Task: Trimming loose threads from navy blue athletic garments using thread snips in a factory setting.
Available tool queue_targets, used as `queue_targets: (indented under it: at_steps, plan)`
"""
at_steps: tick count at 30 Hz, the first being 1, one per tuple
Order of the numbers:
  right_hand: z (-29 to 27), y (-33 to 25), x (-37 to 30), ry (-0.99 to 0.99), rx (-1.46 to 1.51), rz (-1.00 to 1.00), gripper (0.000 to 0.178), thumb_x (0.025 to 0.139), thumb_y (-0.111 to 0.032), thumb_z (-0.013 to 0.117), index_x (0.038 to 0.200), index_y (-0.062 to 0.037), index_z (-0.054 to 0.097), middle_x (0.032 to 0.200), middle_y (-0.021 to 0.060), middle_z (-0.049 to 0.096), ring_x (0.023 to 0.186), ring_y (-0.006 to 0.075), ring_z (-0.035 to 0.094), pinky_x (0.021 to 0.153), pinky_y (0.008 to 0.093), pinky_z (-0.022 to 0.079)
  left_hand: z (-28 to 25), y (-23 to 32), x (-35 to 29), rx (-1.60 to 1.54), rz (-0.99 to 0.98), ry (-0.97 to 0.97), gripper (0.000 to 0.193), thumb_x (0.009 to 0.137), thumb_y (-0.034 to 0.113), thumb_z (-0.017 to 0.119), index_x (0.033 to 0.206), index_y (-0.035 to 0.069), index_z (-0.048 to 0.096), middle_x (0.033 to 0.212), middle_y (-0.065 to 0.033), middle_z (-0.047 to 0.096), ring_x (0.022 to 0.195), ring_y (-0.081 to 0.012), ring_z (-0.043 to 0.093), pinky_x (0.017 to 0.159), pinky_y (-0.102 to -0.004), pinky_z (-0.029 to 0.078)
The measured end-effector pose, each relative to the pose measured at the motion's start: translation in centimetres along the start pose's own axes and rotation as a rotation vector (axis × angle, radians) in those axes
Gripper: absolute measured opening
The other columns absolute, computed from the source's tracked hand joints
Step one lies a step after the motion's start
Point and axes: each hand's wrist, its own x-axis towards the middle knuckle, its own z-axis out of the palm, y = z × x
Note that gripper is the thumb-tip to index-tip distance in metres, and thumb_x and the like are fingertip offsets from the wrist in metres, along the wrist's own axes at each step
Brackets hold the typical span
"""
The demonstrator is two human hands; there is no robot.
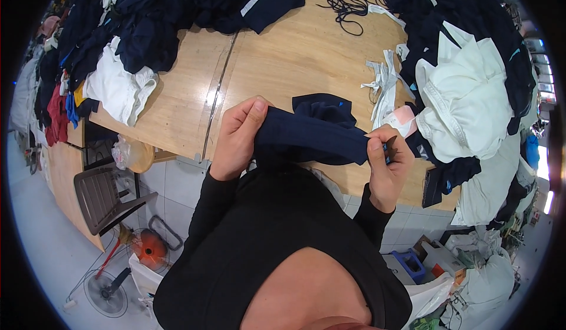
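Observation:
A dark navy garment (312, 134) is stretched between my two hands near the table's front edge. My left hand (238, 134) pinches its left end, thumb on top. At the right end, my right hand (390, 163) grips the cloth between thumb and fingers. A small dark pointed tool (391, 145) also sits in my right hand; it is mostly hidden by the fingers, and its kind cannot be made out. Part of the navy cloth lies bunched on the table (277, 64) just beyond the stretched strip.
White garments (466, 100) and navy ones are heaped at the right; more navy clothes (147, 41) and a white piece (121, 85) lie at the left. Black cord (348, 11) and white strips (386, 88) rest farther back. A brown chair (100, 194) and a fan (106, 291) stand lower left.

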Motion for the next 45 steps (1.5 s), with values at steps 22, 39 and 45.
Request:
queue_targets:
  at_steps: [22, 39, 45]
  plan:
    - [1.2, 1.8, 0.5, 0.07, -0.166, 0.0, 0.012, 0.103, -0.01, 0.07, 0.103, 0.0015, 0.068, 0.094, 0.0031, 0.066, 0.089, 0.0131, 0.058, 0.083, 0.0286, 0.047, -0.5, -0.3, 1.6, 0.586, 0.454, -0.37, 0.062, 0.087, 0.01, 0.086, 0.141, 0.011, 0.056, 0.124, -0.014, 0.07, 0.114, -0.031, 0.069, 0.099, -0.0418, 0.053]
    - [1.7, 19.4, 8.0, -0.09, -0.803, 0.027, 0.04, 0.097, -0.027, 0.077, 0.118, 0.0062, 0.068, 0.12, 0.0259, 0.062, 0.113, 0.0452, 0.062, 0.099, 0.05, 0.049, -2.0, 7.3, -2.4, -0.208, 0.591, -1.48, 0.066, 0.106, 0.043, 0.07, 0.15, -0.005, 0.059, 0.159, -0.0281, 0.05, 0.15, -0.0462, 0.044, 0.124, -0.0555, 0.033]
    - [0.8, 17.9, 7.8, -0.177, -0.946, -0.086, 0.037, 0.098, -0.024, 0.076, 0.119, 0.0054, 0.069, 0.116, 0.024, 0.067, 0.113, 0.0455, 0.063, 0.101, 0.0502, 0.049, -1.8, 8.6, -2.7, -0.126, 0.688, -1.503, 0.056, 0.103, 0.043, 0.076, 0.134, -0.003, 0.068, 0.13, -0.0177, 0.063, 0.125, -0.0363, 0.057, 0.108, -0.0472, 0.044]
